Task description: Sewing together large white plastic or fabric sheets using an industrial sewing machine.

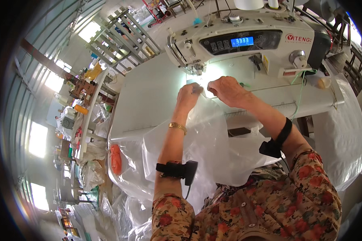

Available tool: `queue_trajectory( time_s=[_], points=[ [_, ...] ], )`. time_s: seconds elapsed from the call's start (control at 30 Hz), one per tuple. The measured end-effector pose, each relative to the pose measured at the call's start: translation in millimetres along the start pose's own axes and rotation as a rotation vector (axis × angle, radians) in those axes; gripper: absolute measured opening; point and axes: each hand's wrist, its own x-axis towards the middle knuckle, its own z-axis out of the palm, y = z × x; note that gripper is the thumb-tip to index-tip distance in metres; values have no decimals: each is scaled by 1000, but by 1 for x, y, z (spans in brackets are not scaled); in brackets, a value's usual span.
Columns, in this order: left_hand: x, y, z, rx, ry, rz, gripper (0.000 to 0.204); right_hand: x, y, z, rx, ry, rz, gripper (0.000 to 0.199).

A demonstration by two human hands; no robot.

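A white industrial sewing machine with a lit blue display stands over the table. Just below its needle area, my left hand is closed with its fingertips pinching the upper edge of a clear plastic sheet. Close by on the right, my right hand has its fingers curled and pressed together at the same edge, under the bright lamp. The sheet drapes from my hands over the table's front edge toward my lap. Glare washes out the spot between the two hands, so the exact edge there is hard to make out.
The pale sewing table extends left of the needle. An orange-red object lies at its left edge. A green thread hangs at the right. More plastic sheeting hangs beyond the right end. A metal rack stands behind.
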Motion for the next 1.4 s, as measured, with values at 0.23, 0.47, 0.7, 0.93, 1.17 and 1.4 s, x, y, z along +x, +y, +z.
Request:
queue_trajectory(
  time_s=[0.23,0.47,0.7,0.93,1.17,1.4],
  points=[
    [33,-40,31,-57,-38,-131,36,14,21,47,-56,71,-86,13],
    [7,-8,21,342,306,152,25,14,18,47,-179,17,-104,18],
    [-58,1,32,247,170,314,41,11,13,50,-151,-22,-21,27],
    [-43,-28,23,372,29,396,54,12,14,51,-190,-116,41,33],
    [-37,-27,15,312,-54,288,55,11,14,53,-245,-73,3,38],
    [-26,-30,16,333,-19,353,51,12,18,59,-102,30,-11,28]
  ],
)
